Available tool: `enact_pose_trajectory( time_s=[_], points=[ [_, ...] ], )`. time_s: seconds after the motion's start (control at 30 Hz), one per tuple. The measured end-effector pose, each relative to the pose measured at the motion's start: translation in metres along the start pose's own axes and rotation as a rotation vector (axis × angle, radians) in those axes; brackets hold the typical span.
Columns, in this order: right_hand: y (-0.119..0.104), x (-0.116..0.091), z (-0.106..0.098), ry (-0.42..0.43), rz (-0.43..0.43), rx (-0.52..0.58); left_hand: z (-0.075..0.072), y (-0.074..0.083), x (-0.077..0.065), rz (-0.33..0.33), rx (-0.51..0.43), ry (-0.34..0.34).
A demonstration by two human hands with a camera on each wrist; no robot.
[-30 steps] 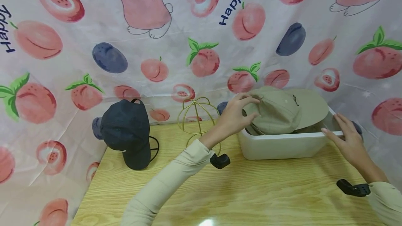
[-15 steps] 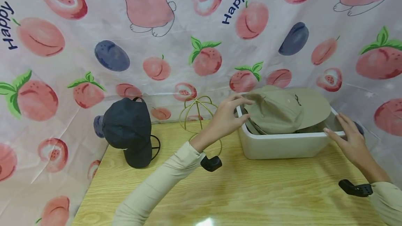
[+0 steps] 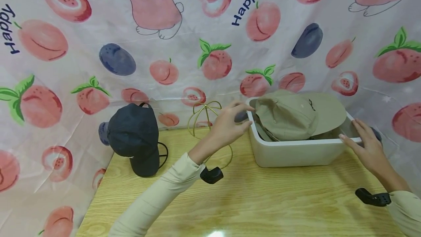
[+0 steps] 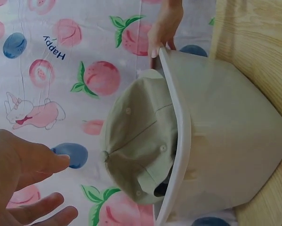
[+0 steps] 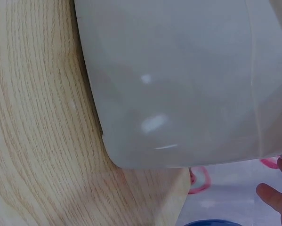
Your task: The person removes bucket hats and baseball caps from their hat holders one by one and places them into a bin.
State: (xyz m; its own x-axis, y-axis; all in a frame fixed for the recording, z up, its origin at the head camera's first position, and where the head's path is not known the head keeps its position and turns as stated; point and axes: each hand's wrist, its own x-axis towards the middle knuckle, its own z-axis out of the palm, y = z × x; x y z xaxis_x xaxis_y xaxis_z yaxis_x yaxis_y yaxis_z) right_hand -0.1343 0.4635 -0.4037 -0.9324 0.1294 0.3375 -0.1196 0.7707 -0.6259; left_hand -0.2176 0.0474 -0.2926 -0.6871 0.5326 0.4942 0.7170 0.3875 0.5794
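A khaki baseball cap (image 3: 289, 118) lies in a white storage box (image 3: 296, 155), its brim toward the right end. My left hand (image 3: 227, 125) hovers just off the box's left end, thumb and fingers spread and holding nothing; a gap separates it from the cap in the left wrist view. At the opposite end my right hand (image 3: 368, 149) grips the rim by the front right corner, thumb over the front edge and fingers on the right edge. The right wrist view shows the box's outer wall (image 5: 178, 84) and only a few fingertips (image 5: 272, 197).
A gold wire hat stand (image 3: 208, 121) rises behind my left forearm. Farther left, a black cap (image 3: 133, 131) hangs on a stand with a black wire base (image 3: 162, 155). The wooden table (image 3: 256, 200) meets a fruit-printed cloth (image 3: 184, 28) at the back and sides.
My left hand has drawn back leftward from the cap to outside the box's left end. The cap stays in the box, and my right hand keeps its place on the rim.
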Motion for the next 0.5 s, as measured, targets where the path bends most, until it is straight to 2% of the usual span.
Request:
enact_pose_trajectory(
  time_s=[0.13,0.5],
  points=[
    [0.0,0.0,0.0,0.0,-0.003,-0.003,-0.006,0.001,-0.005,-0.022,0.003,0.008],
    [0.001,0.001,0.001,-0.002,-0.001,-0.007,-0.019,-0.002,-0.016,-0.014,-0.002,0.043]
  ],
)
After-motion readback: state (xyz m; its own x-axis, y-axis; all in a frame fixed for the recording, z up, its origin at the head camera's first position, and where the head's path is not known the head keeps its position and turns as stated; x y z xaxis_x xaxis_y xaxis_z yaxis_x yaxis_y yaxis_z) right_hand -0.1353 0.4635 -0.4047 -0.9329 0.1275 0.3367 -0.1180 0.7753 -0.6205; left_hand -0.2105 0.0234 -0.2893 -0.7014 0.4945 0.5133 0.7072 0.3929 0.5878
